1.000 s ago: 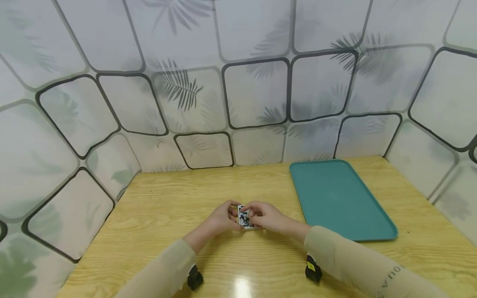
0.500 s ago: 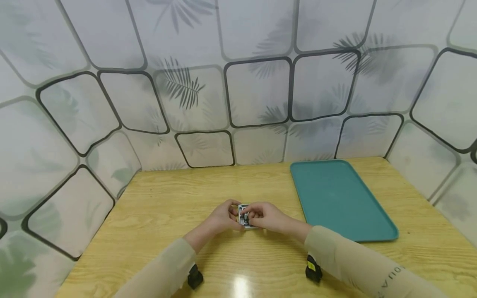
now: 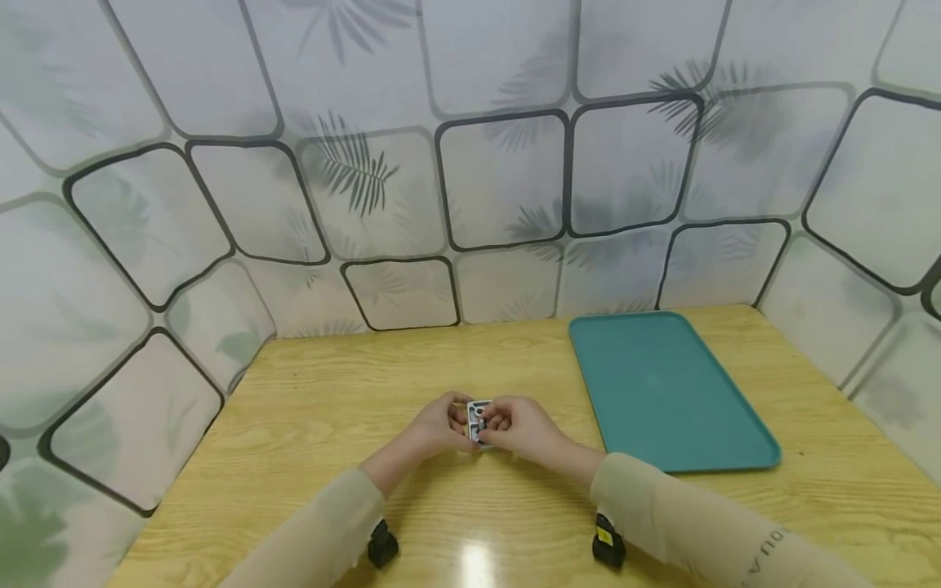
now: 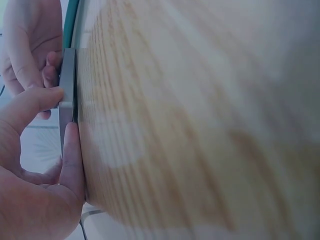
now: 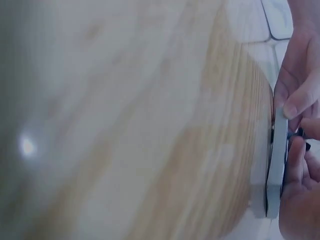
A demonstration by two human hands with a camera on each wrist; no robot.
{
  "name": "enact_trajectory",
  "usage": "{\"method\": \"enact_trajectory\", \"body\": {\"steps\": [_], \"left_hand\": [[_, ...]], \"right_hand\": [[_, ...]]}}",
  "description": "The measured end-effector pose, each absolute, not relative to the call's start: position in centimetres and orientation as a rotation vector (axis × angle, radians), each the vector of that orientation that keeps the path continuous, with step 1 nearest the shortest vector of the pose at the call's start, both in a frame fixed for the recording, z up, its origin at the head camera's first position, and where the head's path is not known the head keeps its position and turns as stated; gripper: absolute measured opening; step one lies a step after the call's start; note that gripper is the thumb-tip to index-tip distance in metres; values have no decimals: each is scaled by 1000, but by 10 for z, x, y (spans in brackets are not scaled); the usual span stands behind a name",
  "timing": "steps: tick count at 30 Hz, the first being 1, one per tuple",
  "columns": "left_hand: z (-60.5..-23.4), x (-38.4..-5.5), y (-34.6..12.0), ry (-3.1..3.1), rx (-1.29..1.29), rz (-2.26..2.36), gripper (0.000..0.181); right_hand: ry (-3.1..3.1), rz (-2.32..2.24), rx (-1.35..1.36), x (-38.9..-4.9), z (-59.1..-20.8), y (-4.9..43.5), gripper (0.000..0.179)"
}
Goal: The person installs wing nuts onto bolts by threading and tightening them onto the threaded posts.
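Observation:
A small flat silver-white case with dark-edged recesses in its upper face lies on the wooden table, between both hands. My left hand grips its left side; in the left wrist view the thumb presses the top edge and a finger lies along the side. My right hand is over the case's right part and covers much of it. Its thumb and forefinger pinch a small dark piece at the upper face. The piece is too small to tell its kind.
A teal tray lies at the right back of the wooden table. Patterned fabric walls enclose the table at the back and both sides. A black wrist device hangs under the right sleeve, another under the left.
The right fingers have shifted slightly on the case, and the small dark piece has turned or moved a little with them. The left hand keeps its grip.

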State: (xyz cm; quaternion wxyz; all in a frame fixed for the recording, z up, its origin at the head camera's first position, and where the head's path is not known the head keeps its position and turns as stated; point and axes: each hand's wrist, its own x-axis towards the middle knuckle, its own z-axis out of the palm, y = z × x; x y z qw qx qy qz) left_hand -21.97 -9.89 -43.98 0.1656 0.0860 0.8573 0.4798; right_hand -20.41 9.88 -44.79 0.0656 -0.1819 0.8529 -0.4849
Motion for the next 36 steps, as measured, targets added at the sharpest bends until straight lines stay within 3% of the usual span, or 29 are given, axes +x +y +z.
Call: {"method": "enact_trajectory", "body": {"steps": [11,24,36], "left_hand": [[-437,-217,-99,2437,237,1388,74],[-438,-218,-99,2445,253,1389,73],[-437,-218,-98,2443,217,1361,74]], "right_hand": [[2721,-1438,-341,-192,-442,84,10],[2578,-1595,-307,-195,-450,93,26],[2624,-1597,-247,-194,-451,88,12]]}}
